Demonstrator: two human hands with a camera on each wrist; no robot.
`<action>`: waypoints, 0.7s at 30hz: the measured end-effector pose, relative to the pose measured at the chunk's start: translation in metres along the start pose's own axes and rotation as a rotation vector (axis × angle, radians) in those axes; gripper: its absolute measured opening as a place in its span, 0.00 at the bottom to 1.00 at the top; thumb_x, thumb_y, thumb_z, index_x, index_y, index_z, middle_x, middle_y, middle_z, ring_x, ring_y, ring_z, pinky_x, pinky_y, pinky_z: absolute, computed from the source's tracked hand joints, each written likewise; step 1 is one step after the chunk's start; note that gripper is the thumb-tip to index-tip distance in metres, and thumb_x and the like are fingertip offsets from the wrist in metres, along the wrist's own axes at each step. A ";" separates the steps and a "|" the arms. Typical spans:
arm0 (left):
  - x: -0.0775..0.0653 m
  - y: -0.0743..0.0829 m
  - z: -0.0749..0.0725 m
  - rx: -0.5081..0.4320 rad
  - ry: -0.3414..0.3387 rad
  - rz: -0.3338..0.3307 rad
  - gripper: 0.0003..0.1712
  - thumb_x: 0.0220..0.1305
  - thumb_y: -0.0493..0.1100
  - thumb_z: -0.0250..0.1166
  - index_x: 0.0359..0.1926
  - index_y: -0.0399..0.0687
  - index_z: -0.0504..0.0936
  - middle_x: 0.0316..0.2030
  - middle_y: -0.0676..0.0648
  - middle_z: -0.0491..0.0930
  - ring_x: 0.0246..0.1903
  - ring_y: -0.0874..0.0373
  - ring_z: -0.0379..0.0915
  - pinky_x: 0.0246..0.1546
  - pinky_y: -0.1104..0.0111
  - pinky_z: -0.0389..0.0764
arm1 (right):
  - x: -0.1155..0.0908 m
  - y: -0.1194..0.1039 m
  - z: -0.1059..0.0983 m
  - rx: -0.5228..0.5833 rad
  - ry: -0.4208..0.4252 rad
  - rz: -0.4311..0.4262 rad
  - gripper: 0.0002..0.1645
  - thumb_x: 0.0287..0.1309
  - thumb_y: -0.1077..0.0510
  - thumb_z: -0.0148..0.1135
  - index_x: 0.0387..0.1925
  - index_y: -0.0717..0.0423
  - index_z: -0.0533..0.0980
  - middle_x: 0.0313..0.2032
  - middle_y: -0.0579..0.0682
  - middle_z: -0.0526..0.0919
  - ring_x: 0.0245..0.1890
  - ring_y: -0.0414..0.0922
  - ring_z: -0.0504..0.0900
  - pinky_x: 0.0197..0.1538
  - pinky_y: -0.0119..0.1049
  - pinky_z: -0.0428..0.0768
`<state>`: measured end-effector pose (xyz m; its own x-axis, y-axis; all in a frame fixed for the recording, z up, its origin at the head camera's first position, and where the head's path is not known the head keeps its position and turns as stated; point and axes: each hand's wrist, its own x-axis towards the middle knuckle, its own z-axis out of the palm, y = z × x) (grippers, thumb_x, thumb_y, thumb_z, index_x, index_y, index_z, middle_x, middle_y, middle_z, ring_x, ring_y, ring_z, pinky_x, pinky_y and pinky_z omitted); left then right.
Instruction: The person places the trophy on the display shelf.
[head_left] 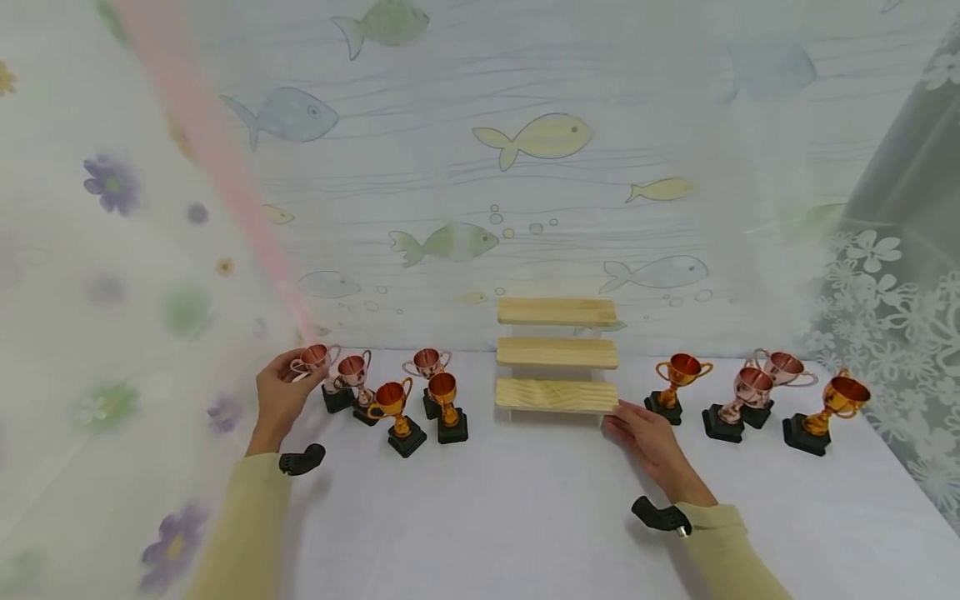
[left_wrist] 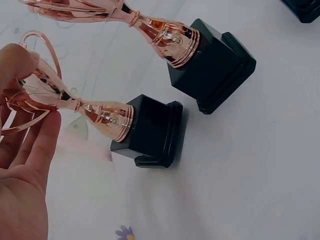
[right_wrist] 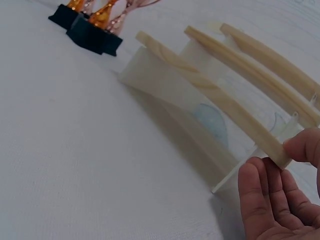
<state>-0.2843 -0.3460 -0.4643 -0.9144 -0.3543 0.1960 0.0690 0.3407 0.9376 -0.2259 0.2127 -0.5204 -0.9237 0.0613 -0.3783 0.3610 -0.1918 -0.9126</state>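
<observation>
One trophy [left_wrist: 109, 118] stands upright, left hand [head_left: 280, 398] gripping it.

Rose-pink and orange-gold trophy cups [head_left: 683, 369] have black square bases [head_left: 407, 437]; pale-yellow wooden planks [head_left: 557, 395] show grain; pastel fish [head_left: 551, 136] dot the far white cloth [head_left: 660, 108].

This looks like a small draped-off nook, homely in its prints: a pastel fish-printed hanging [head_left: 540, 200] behind the white tabletop [head_left: 480, 517], a flower-printed sheet [head_left: 75, 333] on the left, white floral lace [head_left: 900, 287] at the right. Whether it belongs to a home or a studio, I can't tell.
</observation>
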 end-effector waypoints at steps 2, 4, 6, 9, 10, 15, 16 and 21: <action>-0.001 0.003 -0.003 -0.035 0.024 0.010 0.29 0.59 0.35 0.75 0.60 0.36 0.76 0.40 0.54 0.76 0.39 0.66 0.73 0.34 0.85 0.79 | -0.001 0.000 0.001 -0.008 0.001 0.003 0.38 0.76 0.54 0.55 0.76 0.68 0.56 0.62 0.55 0.75 0.42 0.31 0.83 0.54 0.26 0.83; -0.003 0.006 -0.006 -0.072 0.051 0.013 0.27 0.58 0.33 0.75 0.58 0.36 0.77 0.39 0.54 0.76 0.37 0.66 0.73 0.34 0.85 0.79 | -0.001 0.000 0.001 -0.005 0.002 0.001 0.37 0.76 0.54 0.55 0.76 0.68 0.56 0.63 0.56 0.74 0.43 0.31 0.83 0.55 0.27 0.83; -0.005 0.008 -0.009 -0.103 0.080 0.029 0.25 0.57 0.32 0.75 0.56 0.37 0.78 0.37 0.53 0.76 0.36 0.66 0.74 0.34 0.85 0.79 | -0.002 0.000 0.001 0.003 0.001 0.001 0.37 0.76 0.55 0.55 0.76 0.68 0.56 0.61 0.55 0.76 0.43 0.32 0.83 0.55 0.27 0.83; -0.011 0.012 -0.015 -0.149 0.122 0.045 0.24 0.55 0.29 0.74 0.54 0.37 0.79 0.36 0.52 0.76 0.35 0.65 0.74 0.34 0.85 0.79 | 0.000 0.000 0.001 0.015 0.003 0.002 0.37 0.76 0.55 0.55 0.76 0.68 0.56 0.57 0.52 0.78 0.42 0.32 0.83 0.54 0.27 0.84; -0.014 0.013 -0.017 -0.154 0.133 0.054 0.24 0.55 0.28 0.74 0.53 0.37 0.80 0.36 0.52 0.76 0.35 0.65 0.74 0.34 0.85 0.79 | 0.001 0.000 0.001 0.018 0.004 0.003 0.37 0.76 0.55 0.55 0.76 0.68 0.56 0.56 0.51 0.78 0.42 0.32 0.83 0.54 0.27 0.84; -0.029 0.019 -0.032 -0.185 0.184 0.089 0.23 0.52 0.25 0.74 0.51 0.37 0.81 0.35 0.52 0.77 0.34 0.65 0.75 0.36 0.85 0.81 | 0.000 0.001 0.001 0.024 0.001 0.001 0.37 0.76 0.56 0.55 0.76 0.69 0.56 0.55 0.50 0.79 0.42 0.32 0.83 0.55 0.28 0.83; -0.032 0.020 -0.035 -0.187 0.196 0.096 0.23 0.52 0.25 0.74 0.50 0.37 0.82 0.35 0.53 0.77 0.33 0.66 0.76 0.36 0.85 0.81 | 0.001 0.001 0.001 0.025 0.001 0.001 0.37 0.76 0.56 0.55 0.76 0.69 0.56 0.55 0.50 0.78 0.42 0.32 0.83 0.55 0.28 0.83; -0.045 0.030 -0.049 -0.227 0.234 0.171 0.23 0.51 0.24 0.74 0.50 0.36 0.83 0.34 0.53 0.80 0.31 0.67 0.77 0.36 0.85 0.82 | 0.001 0.001 0.003 0.021 0.001 -0.010 0.36 0.76 0.56 0.54 0.76 0.68 0.57 0.60 0.55 0.76 0.42 0.32 0.83 0.55 0.27 0.83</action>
<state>-0.2216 -0.3624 -0.4304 -0.7677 -0.5078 0.3909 0.3234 0.2196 0.9204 -0.2273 0.2099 -0.5212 -0.9269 0.0644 -0.3696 0.3492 -0.2119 -0.9128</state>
